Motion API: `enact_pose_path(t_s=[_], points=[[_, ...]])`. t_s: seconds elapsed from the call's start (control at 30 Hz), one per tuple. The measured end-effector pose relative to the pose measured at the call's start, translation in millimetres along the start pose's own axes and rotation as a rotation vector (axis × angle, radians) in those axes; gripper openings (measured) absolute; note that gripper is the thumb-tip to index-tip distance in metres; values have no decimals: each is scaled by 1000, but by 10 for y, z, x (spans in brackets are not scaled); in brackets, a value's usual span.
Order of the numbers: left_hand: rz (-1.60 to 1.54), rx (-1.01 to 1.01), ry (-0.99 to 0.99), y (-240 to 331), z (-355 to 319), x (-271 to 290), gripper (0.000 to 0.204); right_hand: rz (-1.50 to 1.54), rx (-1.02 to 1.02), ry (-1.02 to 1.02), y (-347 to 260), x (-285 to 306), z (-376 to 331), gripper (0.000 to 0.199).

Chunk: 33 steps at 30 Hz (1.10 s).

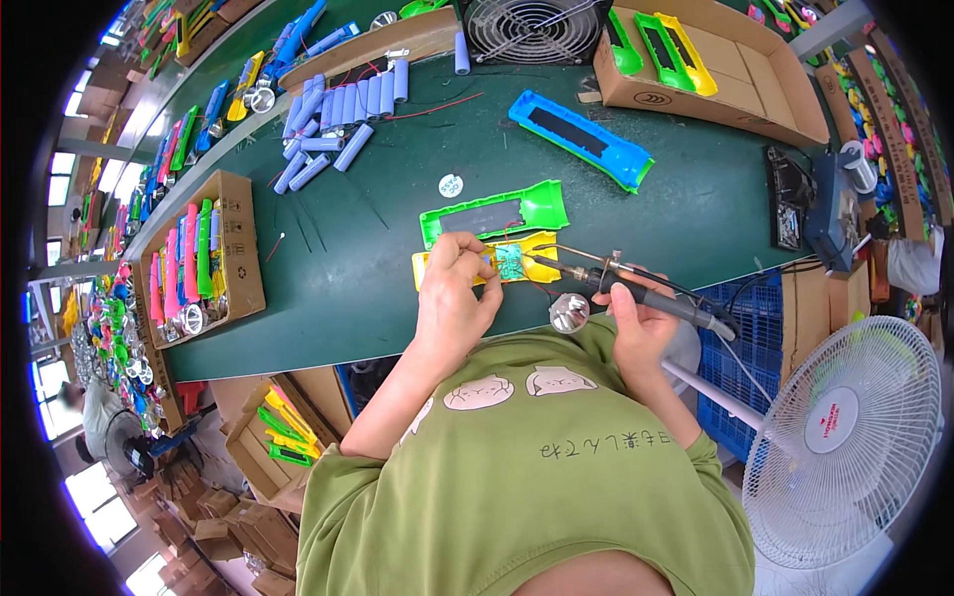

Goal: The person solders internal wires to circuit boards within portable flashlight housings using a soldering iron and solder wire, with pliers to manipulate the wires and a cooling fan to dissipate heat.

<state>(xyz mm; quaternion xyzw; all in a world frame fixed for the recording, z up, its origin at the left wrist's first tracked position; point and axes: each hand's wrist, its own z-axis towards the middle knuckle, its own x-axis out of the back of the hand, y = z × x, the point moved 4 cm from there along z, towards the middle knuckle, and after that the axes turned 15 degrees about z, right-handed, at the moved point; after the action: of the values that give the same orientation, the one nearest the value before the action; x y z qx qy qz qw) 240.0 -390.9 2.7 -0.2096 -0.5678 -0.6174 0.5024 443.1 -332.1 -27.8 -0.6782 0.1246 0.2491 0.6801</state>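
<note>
My left hand point(452, 293) presses down on a yellow torch shell point(532, 266) that lies on the green table point(328, 288), fingers pinched at a small green circuit board point(511, 262) inside it. My right hand point(636, 323) grips a soldering iron point(636, 290) by its dark handle, the tip touching the board. A green torch shell point(497, 211) lies just behind the yellow one. A silver reflector cup point(569, 312) sits at the table's near edge between my hands.
Several pale blue battery cells point(333, 124) lie at the back left. A blue torch shell point(581, 139) lies at the back right, near a cardboard box point(711, 99). Another box point(243, 248) of coloured shells stands left. A white fan point(845, 437) stands at my right.
</note>
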Motion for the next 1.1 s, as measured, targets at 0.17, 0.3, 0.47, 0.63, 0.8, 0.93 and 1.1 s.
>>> enact_pose_path(t_s=[0.17,0.3,0.47,0.63,0.8,0.93,1.1], points=[[-17,15,-9,-55,-38,8,14,-16,5,-29,49,20,-21,23],[-43,23,-39,-31,2,25,13,-33,1,-46,64,11,-43,23],[-44,30,-47,-32,6,19,13,-38,46,-76,84,-15,-41,22],[-45,30,-45,-40,0,19,13,-55,28,-92,123,-43,-39,23],[-48,20,-46,-41,-1,22,13,-37,15,-78,147,-79,-42,22],[-48,14,-46,-41,5,24,13,-48,21,-83,158,-71,-34,21],[-51,8,-47,-58,3,7,13,-39,27,-84,130,-73,-25,20]])
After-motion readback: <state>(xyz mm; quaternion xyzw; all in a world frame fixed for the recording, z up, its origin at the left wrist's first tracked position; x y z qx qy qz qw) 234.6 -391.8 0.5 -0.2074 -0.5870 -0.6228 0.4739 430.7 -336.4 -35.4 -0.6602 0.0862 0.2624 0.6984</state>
